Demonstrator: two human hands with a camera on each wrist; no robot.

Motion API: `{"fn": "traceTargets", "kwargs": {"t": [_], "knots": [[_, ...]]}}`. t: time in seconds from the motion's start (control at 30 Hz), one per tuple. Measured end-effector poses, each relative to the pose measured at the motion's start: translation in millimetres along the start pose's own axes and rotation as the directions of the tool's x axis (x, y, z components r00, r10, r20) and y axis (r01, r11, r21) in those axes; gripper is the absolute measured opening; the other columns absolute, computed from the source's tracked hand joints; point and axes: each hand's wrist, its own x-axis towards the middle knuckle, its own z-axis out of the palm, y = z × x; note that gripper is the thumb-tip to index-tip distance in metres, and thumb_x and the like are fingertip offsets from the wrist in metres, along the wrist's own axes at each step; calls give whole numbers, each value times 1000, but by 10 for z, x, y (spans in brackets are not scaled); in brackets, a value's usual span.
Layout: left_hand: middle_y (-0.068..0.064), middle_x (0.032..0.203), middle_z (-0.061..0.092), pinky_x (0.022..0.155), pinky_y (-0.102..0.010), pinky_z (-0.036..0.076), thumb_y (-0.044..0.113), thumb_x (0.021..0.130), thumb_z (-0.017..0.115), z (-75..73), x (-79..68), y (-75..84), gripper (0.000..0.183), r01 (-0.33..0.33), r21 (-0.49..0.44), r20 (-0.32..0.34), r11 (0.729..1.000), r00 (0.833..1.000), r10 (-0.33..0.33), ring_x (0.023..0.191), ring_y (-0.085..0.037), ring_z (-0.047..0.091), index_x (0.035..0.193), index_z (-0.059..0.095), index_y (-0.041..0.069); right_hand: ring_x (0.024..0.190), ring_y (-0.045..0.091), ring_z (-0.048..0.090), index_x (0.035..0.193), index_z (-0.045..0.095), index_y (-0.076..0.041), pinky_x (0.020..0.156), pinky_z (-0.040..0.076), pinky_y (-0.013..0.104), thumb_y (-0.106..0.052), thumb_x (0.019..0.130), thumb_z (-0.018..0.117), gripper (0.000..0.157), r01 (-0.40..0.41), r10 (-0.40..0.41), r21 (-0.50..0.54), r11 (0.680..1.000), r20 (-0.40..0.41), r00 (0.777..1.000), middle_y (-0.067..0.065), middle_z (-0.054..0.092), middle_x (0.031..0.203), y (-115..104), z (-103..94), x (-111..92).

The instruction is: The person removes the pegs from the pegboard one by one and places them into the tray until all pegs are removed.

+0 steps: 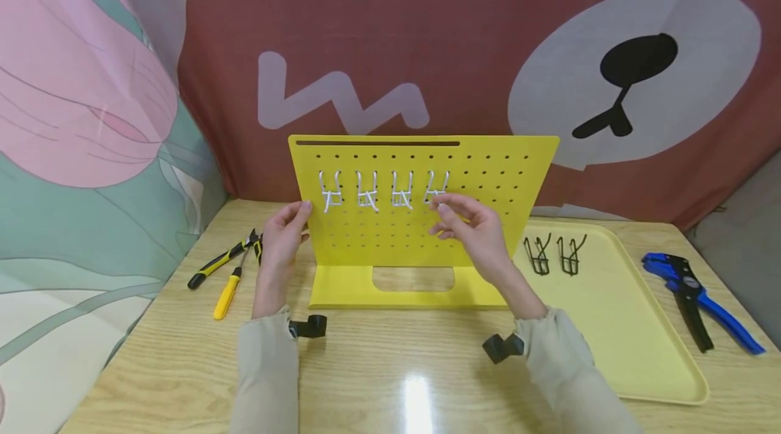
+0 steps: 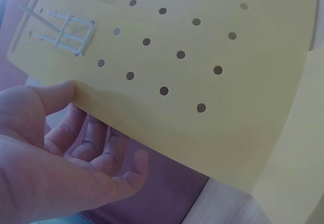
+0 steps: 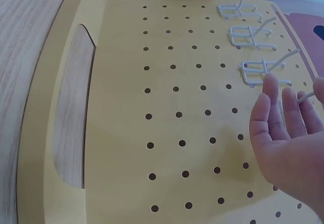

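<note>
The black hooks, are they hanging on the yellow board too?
No, the two black hooks lie on the tray, to the right of the yellow board.

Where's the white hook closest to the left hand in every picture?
Head: the white hook is left of centre, leftmost of four on the yellow pegboard.
Left wrist: the hook is upper left, above the thumb.
Right wrist: the hook is near the top, right of centre.
Shared landmark: the left hand.
</note>
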Motion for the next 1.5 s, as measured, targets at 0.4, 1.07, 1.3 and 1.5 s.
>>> {"fn": "traceTargets", "kwargs": {"t": [0.4,1.07,1.3,1.5], "knots": [[5,99,60,90,-40,41,35,96,58,-3,1,5,39,-8,-2,-1,1000,1000,8,92,-11,56,119,61,4,75,17,68,114,62,8,68,55,30,-10,94,62,27,22,-21,-8,1000,27,999,17,66,111,-31,-17,-2],[6,95,59,90,-41,41,36,96,58,-6,-7,-3,41,-16,2,6,1000,1000,16,90,-11,55,119,59,2,76,18,68,112,60,10,69,55,30,-11,98,56,26,61,-63,29,998,70,996,6,70,101,-130,-52,-65],[6,96,59,90,-40,42,37,96,58,-13,-15,-2,42,-10,17,4,1000,1000,10,91,-11,55,120,60,3,75,19,68,106,63,6,69,55,29,-11,99,54,21,50,-53,46,998,68,996,12,69,99,-117,-105,-109],[4,100,59,91,-41,42,38,96,58,-11,-4,-14,43,-16,26,1,1000,1000,16,93,-12,55,120,60,3,73,18,68,104,63,7,67,55,28,-13,99,54,23,14,-17,56,998,57,998,8,71,93,-47,-150,-183]]}}
